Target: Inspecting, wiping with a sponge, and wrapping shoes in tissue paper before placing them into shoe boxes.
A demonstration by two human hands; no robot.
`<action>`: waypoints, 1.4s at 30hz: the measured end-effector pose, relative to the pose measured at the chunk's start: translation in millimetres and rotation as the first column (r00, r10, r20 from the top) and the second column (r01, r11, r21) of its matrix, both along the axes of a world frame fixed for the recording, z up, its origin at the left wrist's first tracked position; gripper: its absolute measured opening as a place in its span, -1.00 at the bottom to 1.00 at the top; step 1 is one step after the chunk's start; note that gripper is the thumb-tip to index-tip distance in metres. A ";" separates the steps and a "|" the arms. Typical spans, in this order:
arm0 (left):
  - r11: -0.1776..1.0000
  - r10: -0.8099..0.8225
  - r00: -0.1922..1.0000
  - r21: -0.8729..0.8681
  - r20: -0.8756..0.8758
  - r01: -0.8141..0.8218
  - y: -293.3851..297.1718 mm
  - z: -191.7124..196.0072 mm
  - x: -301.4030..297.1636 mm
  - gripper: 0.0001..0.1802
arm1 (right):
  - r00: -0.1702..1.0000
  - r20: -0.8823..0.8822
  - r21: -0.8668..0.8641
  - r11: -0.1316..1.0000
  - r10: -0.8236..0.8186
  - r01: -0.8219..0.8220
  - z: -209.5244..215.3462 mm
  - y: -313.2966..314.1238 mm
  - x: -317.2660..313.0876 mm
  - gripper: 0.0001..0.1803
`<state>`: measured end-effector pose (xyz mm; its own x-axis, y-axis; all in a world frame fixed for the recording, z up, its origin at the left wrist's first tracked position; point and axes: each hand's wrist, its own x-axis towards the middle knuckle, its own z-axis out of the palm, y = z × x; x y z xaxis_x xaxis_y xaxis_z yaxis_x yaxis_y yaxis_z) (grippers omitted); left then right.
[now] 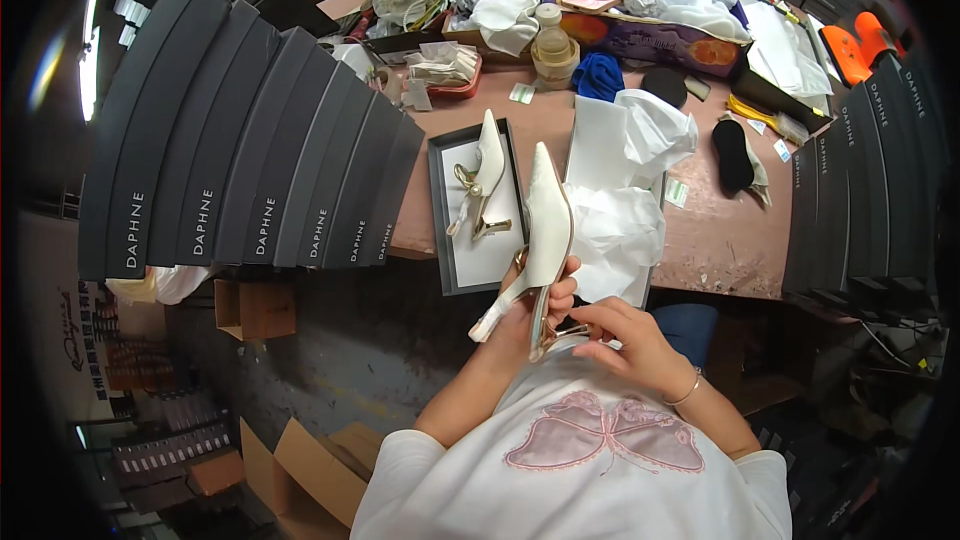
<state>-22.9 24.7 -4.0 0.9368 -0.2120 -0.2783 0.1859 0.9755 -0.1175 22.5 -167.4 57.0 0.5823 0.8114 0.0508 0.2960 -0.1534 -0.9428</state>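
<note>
A white pointed-toe slingback shoe (548,215) with gold edging is held up in front of my chest, toe pointing away from me. My left hand (548,305) wraps round it from below, near the back strap. At the gold heel, my right hand (625,338) has its thumb and index finger closed about the tip. The matching slingback shoe (488,162), with a pearl ornament and a gold heel, lies in a shallow dark box tray (447,262) on the table. White tissue paper (615,225) spreads from the box part to the right of the held shoe.
Dark grey shoe boxes stand in a row at the left (235,155) and in another stack at the right (850,200). Across the pink table (715,250) lie a bottle (552,50), a blue cloth (598,77), a yellow-handled brush (770,118) and a black oval pad (733,155).
</note>
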 end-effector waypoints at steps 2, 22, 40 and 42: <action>0.992 -0.040 0.984 -0.114 0.171 0.060 -4.5 -2.8 4.2 -0.27 | 0.999 0.038 0.044 0.999 0.029 -0.031 -4.1 6.5 -3.3 -0.62; 0.952 -0.060 0.938 -0.262 0.341 0.156 -13.1 -26.1 9.9 -0.19 | 0.991 -0.123 0.082 0.996 0.043 -0.033 -6.4 10.8 -10.7 -0.70; 0.895 0.148 0.988 0.430 -0.040 -0.117 -0.8 12.7 -10.0 -0.49 | 0.143 -0.955 0.286 0.670 0.262 0.685 -19.8 -25.2 41.7 -0.63; 0.894 0.095 0.993 0.446 -0.075 -0.052 -6.0 13.5 -15.8 -0.47 | 0.129 -0.964 0.255 0.674 0.232 0.693 -29.7 -31.7 41.8 -0.62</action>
